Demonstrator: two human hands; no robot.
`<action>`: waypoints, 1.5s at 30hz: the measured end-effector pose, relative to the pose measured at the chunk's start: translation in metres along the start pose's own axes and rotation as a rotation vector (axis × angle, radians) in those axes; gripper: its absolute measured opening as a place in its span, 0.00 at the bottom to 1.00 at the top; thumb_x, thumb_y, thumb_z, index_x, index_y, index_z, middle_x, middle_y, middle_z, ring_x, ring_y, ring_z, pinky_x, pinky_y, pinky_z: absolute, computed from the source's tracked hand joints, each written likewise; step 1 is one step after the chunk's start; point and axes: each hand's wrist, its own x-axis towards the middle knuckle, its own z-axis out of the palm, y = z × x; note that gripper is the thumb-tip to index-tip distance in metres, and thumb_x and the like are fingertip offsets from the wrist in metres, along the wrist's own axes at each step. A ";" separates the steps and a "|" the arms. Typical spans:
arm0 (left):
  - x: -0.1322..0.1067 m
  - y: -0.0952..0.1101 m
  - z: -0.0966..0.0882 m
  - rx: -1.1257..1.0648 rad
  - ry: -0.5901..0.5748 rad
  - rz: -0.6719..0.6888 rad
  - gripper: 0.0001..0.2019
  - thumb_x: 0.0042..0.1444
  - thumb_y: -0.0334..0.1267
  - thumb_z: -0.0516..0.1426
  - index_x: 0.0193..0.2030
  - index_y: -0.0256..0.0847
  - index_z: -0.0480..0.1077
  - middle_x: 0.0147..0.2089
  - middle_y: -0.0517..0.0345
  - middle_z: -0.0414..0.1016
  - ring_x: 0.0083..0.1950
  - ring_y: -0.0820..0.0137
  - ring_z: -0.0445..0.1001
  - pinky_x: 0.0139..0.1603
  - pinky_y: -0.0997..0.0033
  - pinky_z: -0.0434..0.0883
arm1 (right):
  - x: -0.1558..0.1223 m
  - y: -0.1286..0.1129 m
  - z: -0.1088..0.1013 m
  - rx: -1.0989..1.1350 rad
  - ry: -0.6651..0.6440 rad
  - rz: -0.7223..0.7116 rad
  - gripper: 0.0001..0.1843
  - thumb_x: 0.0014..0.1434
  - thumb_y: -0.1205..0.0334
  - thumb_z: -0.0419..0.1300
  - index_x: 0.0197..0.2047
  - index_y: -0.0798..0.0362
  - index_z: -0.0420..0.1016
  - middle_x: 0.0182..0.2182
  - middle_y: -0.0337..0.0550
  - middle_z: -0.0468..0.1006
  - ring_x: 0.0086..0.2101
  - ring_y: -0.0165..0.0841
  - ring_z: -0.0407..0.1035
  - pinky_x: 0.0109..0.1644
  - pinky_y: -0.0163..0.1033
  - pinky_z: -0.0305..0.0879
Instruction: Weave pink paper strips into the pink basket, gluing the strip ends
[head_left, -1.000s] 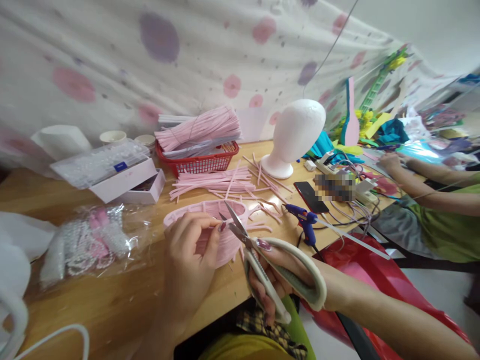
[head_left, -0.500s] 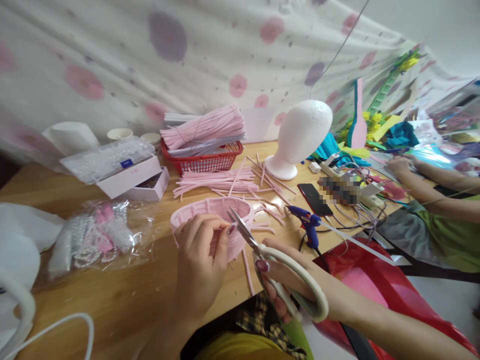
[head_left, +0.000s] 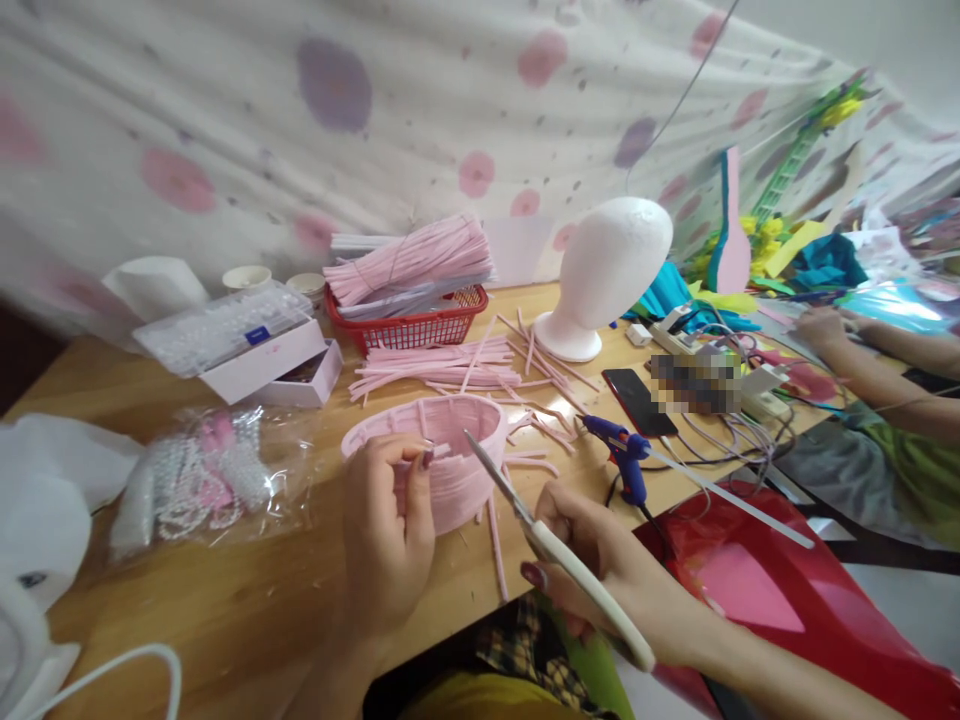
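Note:
A small pink woven basket (head_left: 450, 455) lies on the wooden table (head_left: 247, 600) in front of me. My left hand (head_left: 386, 545) pinches the end of a pink strip at the basket's near rim, fingers closed. My right hand (head_left: 592, 560) grips cream-handled scissors (head_left: 547, 540). Their closed blades point up and left, the tip close to the basket's rim and to my left fingertips. A cut pink strip (head_left: 495, 545) lies on the table below the basket.
Loose pink strips (head_left: 439, 365) lie before a red basket (head_left: 409, 320) holding a bundle. A white foam head (head_left: 607, 270), blue glue gun (head_left: 622, 460), black phone (head_left: 637, 400), bead boxes (head_left: 240, 345) and bagged beads (head_left: 202, 480) surround them. Another person's arms (head_left: 862, 365) are at the right.
The scissors have swung down and their blades have closed. My right hand has turned so that its back faces up. My left hand stays pinched at the basket's rim.

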 end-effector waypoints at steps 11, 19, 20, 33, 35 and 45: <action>-0.011 -0.017 -0.004 0.005 0.062 -0.095 0.03 0.71 0.38 0.57 0.46 0.45 0.72 0.43 0.55 0.77 0.47 0.63 0.76 0.51 0.59 0.72 | 0.039 0.074 -0.033 -0.655 0.887 -0.173 0.14 0.62 0.47 0.59 0.40 0.49 0.75 0.32 0.45 0.82 0.30 0.40 0.76 0.35 0.42 0.68; -0.017 -0.023 -0.002 -0.003 0.059 -0.157 0.06 0.73 0.42 0.55 0.46 0.44 0.69 0.41 0.53 0.77 0.42 0.63 0.79 0.47 0.58 0.74 | 0.060 0.085 -0.041 -0.819 0.882 -0.273 0.11 0.61 0.53 0.58 0.36 0.50 0.76 0.37 0.56 0.81 0.37 0.49 0.76 0.44 0.52 0.71; -0.016 -0.019 -0.001 -0.007 0.066 -0.161 0.06 0.73 0.42 0.55 0.46 0.44 0.69 0.41 0.54 0.77 0.43 0.63 0.79 0.46 0.59 0.74 | 0.059 0.081 -0.040 -0.825 0.876 -0.296 0.12 0.62 0.52 0.58 0.37 0.50 0.76 0.39 0.56 0.82 0.40 0.50 0.76 0.46 0.54 0.72; 0.002 -0.083 -0.109 0.483 -0.011 -0.235 0.13 0.63 0.51 0.56 0.39 0.45 0.76 0.48 0.43 0.82 0.54 0.47 0.79 0.61 0.36 0.72 | 0.078 0.055 0.040 -0.215 0.497 -0.526 0.48 0.66 0.40 0.64 0.78 0.44 0.45 0.78 0.57 0.50 0.75 0.52 0.50 0.75 0.66 0.58; -0.001 -0.087 -0.109 0.489 -0.064 -0.228 0.16 0.64 0.50 0.54 0.46 0.44 0.78 0.53 0.43 0.82 0.56 0.48 0.80 0.62 0.39 0.74 | 0.080 0.053 0.042 -0.213 0.434 -0.539 0.47 0.67 0.42 0.64 0.79 0.42 0.44 0.78 0.56 0.52 0.75 0.50 0.52 0.76 0.64 0.56; -0.002 -0.050 -0.071 0.144 -0.348 0.051 0.13 0.73 0.47 0.55 0.42 0.51 0.81 0.53 0.53 0.84 0.60 0.58 0.79 0.61 0.54 0.74 | 0.078 0.060 0.038 -0.167 0.598 -0.622 0.28 0.71 0.49 0.61 0.69 0.46 0.64 0.65 0.56 0.72 0.60 0.43 0.74 0.62 0.54 0.76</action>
